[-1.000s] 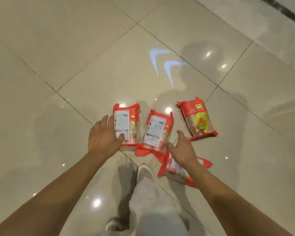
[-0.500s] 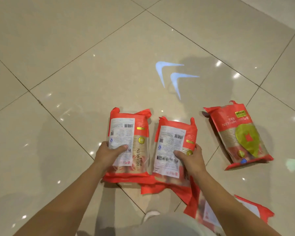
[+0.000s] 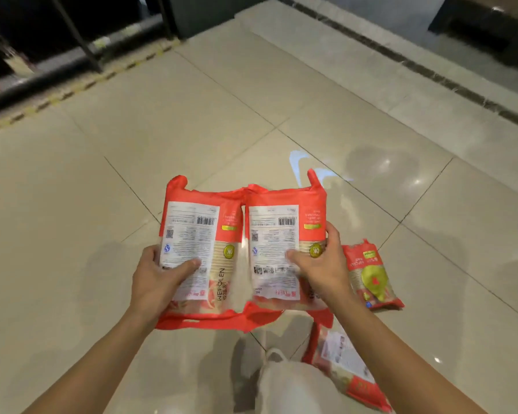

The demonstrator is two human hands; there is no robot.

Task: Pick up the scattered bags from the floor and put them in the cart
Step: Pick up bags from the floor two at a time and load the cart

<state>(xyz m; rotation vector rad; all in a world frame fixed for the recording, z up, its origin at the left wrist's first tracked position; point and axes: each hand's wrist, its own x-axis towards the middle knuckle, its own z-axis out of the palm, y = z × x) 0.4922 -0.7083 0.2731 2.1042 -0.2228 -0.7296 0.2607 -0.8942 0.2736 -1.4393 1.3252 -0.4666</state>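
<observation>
Item: two red bags, label side up, held side by side above the floor (image 3: pixel 72 234), edges touching. The left hand (image 3: pixel 154 282) gripped the left bag (image 3: pixel 198 249) at its lower left, thumb across the white label; the right hand (image 3: pixel 323 264) clasped the right bag (image 3: pixel 281 249) from its right edge, thumb on the label. Remaining on the tiles: a third bag (image 3: pixel 371 279) lying face up just beside the right wrist, and a fourth bag (image 3: pixel 341 363) by the person's leg, partly hidden. Cart: not in view, so the carrying distance could not be judged. Risks, as estimated: each bag was pinched near one side only, and the slick film could slide out of the grip if the hands swung toward the cart; the loose red flaps hanging below could catch on a cart rim; the fourth bag lay close to the foot and could be stepped on during a turn. Legible marks: "WEFOLEN" along the left bag's clear panel, "OK" (inverted) on a green round on each held bag, barcodes and QR codes on both labels; the fine print was unreadable.
</observation>
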